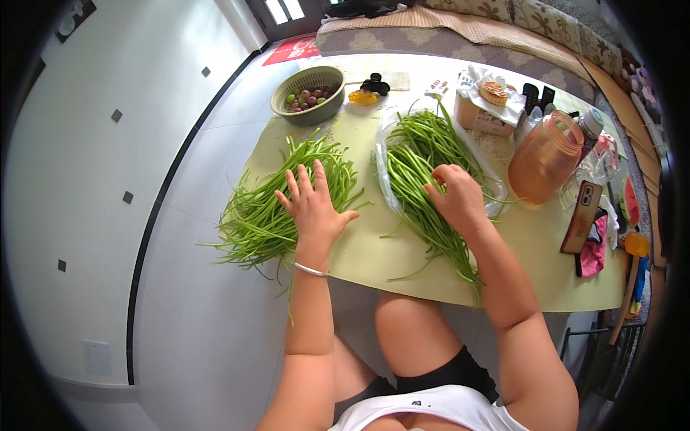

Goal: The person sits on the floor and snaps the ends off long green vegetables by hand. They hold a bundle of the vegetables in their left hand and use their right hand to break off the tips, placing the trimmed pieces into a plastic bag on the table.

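Long, thin green stalks in two lots on a pale yellow-green table (363, 248): at the left, a loose, splayed heap (255, 219), with some ends hanging past the near edge; farther right, a denser bundle (413, 169), partly inside a clear plastic bag (384, 169), with lower ends trailing out toward the near edge. Over the loose heap, the left hand (314, 210), back upward, fingers spread wide and thumb held out to the side, gripping nothing visible; on its wrist, a pale bangle (311, 271). At the right side of the bundle, the right hand (460, 197), fingers curled toward the thumb; impossible to tell whether pinched on a stalk. Beyond the loose heap, a grey-green bowl (316, 117) of purple and green grapes (310, 99), with a small yellow object (363, 97) and a black one just beside it. Behind the bag, a box (483, 119) topped with paper and a round pastry (494, 91). To the right, a translucent orange jar (544, 161), a capped bottle (591, 123), a phone (581, 217) and a pink cloth (593, 251). Past the far edge, a patterned sofa (445, 47) and, on the floor, a red mat (293, 50).
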Tool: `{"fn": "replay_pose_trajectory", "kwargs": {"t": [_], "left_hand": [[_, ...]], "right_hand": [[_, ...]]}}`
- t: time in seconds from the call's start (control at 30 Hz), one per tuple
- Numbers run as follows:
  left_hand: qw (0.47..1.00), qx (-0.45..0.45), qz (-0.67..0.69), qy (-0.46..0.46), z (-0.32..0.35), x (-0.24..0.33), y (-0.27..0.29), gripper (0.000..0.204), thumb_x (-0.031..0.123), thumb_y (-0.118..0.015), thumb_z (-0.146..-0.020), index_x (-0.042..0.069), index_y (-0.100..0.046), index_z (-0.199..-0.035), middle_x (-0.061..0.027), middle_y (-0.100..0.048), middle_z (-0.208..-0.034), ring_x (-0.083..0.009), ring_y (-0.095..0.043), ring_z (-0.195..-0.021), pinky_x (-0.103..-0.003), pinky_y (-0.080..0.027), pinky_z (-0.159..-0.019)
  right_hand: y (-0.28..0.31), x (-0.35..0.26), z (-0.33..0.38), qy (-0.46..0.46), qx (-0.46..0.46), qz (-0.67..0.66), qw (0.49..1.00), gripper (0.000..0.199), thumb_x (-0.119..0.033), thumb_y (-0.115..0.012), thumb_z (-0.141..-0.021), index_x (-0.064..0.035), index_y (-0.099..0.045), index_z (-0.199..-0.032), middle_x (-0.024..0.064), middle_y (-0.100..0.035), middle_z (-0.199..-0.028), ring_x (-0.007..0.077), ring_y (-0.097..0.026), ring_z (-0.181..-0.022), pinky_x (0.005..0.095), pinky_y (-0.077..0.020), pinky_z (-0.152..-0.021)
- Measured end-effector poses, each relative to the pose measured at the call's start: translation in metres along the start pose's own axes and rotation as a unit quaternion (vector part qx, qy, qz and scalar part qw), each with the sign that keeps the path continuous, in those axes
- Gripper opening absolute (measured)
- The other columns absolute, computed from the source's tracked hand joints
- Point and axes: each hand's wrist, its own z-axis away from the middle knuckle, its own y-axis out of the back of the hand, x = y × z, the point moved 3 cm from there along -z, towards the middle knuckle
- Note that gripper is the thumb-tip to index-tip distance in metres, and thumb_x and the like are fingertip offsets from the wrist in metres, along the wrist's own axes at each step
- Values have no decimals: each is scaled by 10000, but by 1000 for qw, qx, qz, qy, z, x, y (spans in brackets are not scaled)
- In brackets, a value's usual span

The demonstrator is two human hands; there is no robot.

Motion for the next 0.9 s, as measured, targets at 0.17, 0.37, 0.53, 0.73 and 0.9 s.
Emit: {"fn": "replay_pose_trajectory", "kwargs": {"t": [0.17, 0.37, 0.53, 0.73, 0.9], "left_hand": [[999, -11, 42, -27, 16, 10, -9, 1124, 463, -859, -584, 98, -291, -1483, -221, -305, -1501, -374, -175, -1435, -618, -69, -1134], [943, 181, 223, -167, 38, 33, 6, 249, 47, -732, -732, 23, -666, -972, -120, -633, -855, -303, -615, -857, -400, -473, -767], [954, 48, 285, -76, 41, 5, -10, 119, 38, -711, -731, 2, -702, -845, -150, -664, -768, -258, -634, -627, -342, -511, -632], [945, -186, 268, -2, 35, -31, -4, 145, 53, -716, -701, -7, -712, -832, -144, -681, -729, -204, -642, -633, -304, -507, -620], [951, -209, 225, -32, 40, -28, -11, 136, 64, -712, -706, -10, -704, -819, -135, -676, -731, -207, -636, -649, -316, -507, -636]], "right_hand": [[-4, -3, 3, -27, -35, 65, 997, 349, -288, -739, -778, -35, -584, -963, 131, -586, -963, 324, -603, -911, 425, -504, -753], [-9, 3, 3, -1, 2, 95, 996, 348, -280, -727, -787, -9, -578, -946, 154, -580, -960, 330, -592, -958, 427, -507, -781], [-14, 6, 1, 2, 4, 71, 997, 210, -225, -683, -812, -47, -605, -891, 129, -594, -921, 331, -616, -853, 430, -510, -727], [-14, 10, 3, -7, 4, 47, 999, 144, -200, -671, -809, -68, -614, -823, 109, -591, -886, 321, -608, -806, 422, -500, -687], [-17, 10, 2, -10, -7, 40, 999, 149, -204, -662, -814, -65, -610, -814, 108, -594, -893, 322, -607, -791, 423, -496, -693]]}}
